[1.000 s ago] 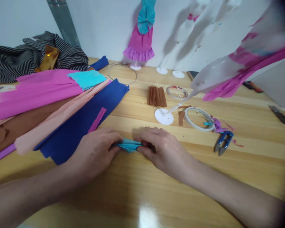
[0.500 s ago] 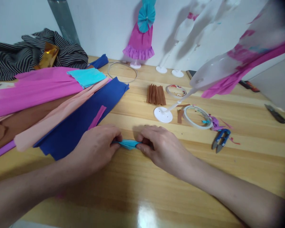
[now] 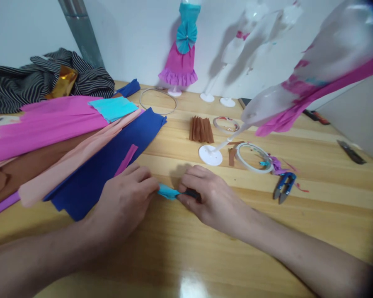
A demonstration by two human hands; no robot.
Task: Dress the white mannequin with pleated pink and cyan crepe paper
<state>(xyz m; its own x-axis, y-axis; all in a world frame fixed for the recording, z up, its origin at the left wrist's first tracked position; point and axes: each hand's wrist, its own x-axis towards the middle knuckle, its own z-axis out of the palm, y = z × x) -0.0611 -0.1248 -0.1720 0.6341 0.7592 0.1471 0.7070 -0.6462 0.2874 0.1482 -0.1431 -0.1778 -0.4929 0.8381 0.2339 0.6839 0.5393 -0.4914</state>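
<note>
Between my two hands is a small folded piece of light blue crepe paper (image 3: 168, 192), held just over the wooden table (image 3: 161, 256). My left hand (image 3: 129, 196) pinches its left end, the fingertips partly hidden behind the knuckles. The right end is pinched between thumb and forefinger of my right hand (image 3: 207, 192). A narrow magenta strip (image 3: 126, 159) lies beside my left hand, on a dark blue crepe sheet (image 3: 102, 169). Beyond my right hand stands the round white base (image 3: 210, 155) of a leaning mannequin (image 3: 267, 105) with magenta paper on it.
Crepe sheets in pink (image 3: 56, 120), brown (image 3: 49, 159) and peach (image 3: 71, 165) cover the left side. Pleated brown paper (image 3: 201, 129), tape rolls (image 3: 254, 157), blue thread snips (image 3: 284, 187) and a knife (image 3: 351, 152) lie right. A dressed mannequin (image 3: 182, 54) stands at the back.
My left hand has turned, its knuckles now covering more of the fingertips. The light blue paper is still held between both hands and shows a little less. The view has tilted slightly upward.
</note>
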